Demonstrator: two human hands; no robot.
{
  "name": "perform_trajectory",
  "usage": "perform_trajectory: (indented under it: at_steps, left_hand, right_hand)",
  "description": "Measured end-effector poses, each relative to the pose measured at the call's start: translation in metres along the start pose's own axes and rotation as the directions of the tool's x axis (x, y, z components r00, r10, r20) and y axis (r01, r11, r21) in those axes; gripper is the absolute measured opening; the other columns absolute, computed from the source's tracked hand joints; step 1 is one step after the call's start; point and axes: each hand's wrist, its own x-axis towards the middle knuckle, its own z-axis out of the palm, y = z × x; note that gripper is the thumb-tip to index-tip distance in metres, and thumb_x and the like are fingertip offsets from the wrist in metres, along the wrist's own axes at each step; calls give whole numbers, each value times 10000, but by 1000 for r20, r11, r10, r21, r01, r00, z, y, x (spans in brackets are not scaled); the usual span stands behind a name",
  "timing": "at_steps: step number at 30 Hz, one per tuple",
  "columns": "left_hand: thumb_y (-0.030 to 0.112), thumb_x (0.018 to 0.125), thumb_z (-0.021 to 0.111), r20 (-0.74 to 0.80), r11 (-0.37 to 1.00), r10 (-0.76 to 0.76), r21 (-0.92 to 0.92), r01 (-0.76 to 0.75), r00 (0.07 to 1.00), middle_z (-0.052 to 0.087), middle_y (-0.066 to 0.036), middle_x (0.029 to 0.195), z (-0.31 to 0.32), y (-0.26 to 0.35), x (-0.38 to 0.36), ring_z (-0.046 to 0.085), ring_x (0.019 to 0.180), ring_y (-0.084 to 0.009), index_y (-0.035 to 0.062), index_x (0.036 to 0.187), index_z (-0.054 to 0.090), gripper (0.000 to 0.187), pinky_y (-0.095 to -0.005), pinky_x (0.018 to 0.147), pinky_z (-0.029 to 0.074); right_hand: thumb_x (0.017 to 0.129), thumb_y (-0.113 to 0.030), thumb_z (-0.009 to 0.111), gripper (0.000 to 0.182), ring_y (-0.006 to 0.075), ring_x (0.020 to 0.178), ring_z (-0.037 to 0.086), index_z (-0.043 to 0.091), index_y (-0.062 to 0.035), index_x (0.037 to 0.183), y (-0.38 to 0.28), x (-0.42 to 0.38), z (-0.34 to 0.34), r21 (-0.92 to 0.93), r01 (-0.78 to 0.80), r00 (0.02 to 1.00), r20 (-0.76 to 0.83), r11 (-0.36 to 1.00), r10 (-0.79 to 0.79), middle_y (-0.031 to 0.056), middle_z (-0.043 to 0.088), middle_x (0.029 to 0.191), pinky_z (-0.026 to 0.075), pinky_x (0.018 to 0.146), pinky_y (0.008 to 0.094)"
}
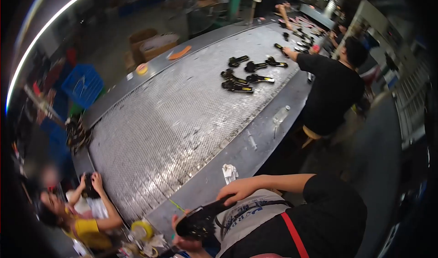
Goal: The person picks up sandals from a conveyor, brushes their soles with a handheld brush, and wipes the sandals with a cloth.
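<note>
A shiny black sandal (200, 221) is between my two hands, tilted in front of my grey apron (253, 210). My left hand (186, 242) grips its lower end, with the fingers partly hidden behind it. At the upper end, the fingers of my right hand (235, 192) are bent over the edge. Just beyond the sandal, a thin yellow-green stick (177, 205) lies at the table edge. A crumpled white cloth (230, 172) rests on the metal ledge near my right hand.
Several black sandals (255, 67) lie on the mesh conveyor (159, 121). A plastic bottle (281, 115) stands on the near ledge. A co-worker in yellow (91, 233) handles a dark item on the left; another in black (333, 85) reaches over the belt. A blue basket (83, 85) is beyond.
</note>
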Motion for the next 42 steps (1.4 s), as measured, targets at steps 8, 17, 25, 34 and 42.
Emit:
perform_trajectory:
  at_steps: [8, 17, 25, 34, 42]
  left_hand:
    - [9, 926, 664, -88, 453, -578, 792, 409, 811, 725, -145, 1227, 14, -19, 66, 679, 1113, -180, -81, 1298, 661, 383, -304, 989, 523]
    - [-16, 935, 592, 85, 225, -436, 974, 17, 896, 781, -107, 988, 69, -88, 105, 702, 900, -124, -45, 1163, 747, 277, -259, 827, 544]
    - [131, 1005, 605, 50, 49, -396, 998, -33, 917, 750, -122, 1008, 68, -111, 116, 661, 911, -169, -9, 1245, 719, 300, -327, 842, 541]
    - [84, 986, 664, 2, 191, -81, 982, 13, 997, 596, -214, 1364, 106, -136, 135, 594, 1195, -269, -23, 1492, 410, 576, -402, 1038, 487]
    - [151, 971, 687, 15, -125, -528, 988, -95, 849, 657, -126, 1083, 172, -113, 104, 622, 986, -230, 19, 1154, 697, 226, -345, 823, 497]
  right_hand:
    - [948, -265, 643, 324, 439, 976, 670, 660, -10, 1147, -28, -60, -22, -296, -323, 934, 53, 899, 353, 237, 709, 1011, 520, 856, 494]
    - [949, -170, 571, 250, 393, 1002, 662, 650, -37, 1145, -1, -64, -7, 64, -250, 842, -478, 966, 249, 212, 688, 1039, 510, 864, 461]
    - [1004, -254, 588, 301, 412, 934, 669, 639, -59, 1226, 32, -108, -94, 91, 4, 989, -146, 996, 10, 233, 700, 1007, 502, 824, 475]
    - [1028, -284, 583, 331, 419, 951, 668, 630, -71, 1277, 55, -127, -130, 64, 41, 960, -278, 997, -22, 224, 709, 1041, 503, 819, 480]
    - [1042, -260, 540, 396, 398, 1067, 655, 563, -166, 1426, -21, -194, -141, 35, -314, 867, -395, 949, 302, 207, 661, 1187, 506, 907, 488]
